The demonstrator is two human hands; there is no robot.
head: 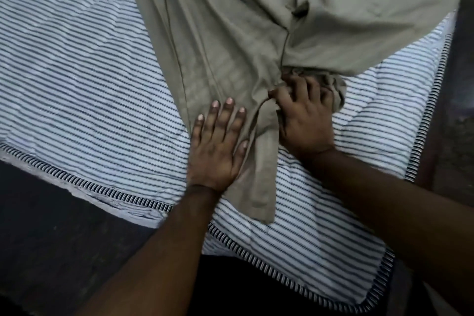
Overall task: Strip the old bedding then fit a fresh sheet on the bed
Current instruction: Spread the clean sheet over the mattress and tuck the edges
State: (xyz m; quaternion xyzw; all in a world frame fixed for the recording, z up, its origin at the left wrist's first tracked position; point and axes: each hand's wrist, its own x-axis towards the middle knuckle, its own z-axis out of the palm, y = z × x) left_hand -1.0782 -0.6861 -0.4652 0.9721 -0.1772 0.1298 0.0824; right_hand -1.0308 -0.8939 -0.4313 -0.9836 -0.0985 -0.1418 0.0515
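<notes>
The olive sheet [230, 33] lay bunched on the striped mattress [77, 72], its long axis running from the far side toward the near corner, where a narrow tail ended just short of the edge. The left hand [218, 146] pressed flat on the tail, fingers straight; the right hand [305, 115], just beside it, clutched the gathered knot of cloth and sat nearer the bulk.

Left hand [218, 146] presses flat on olive sheet [218, 20]; right hand [305, 115] grips its bunched folds.
</notes>
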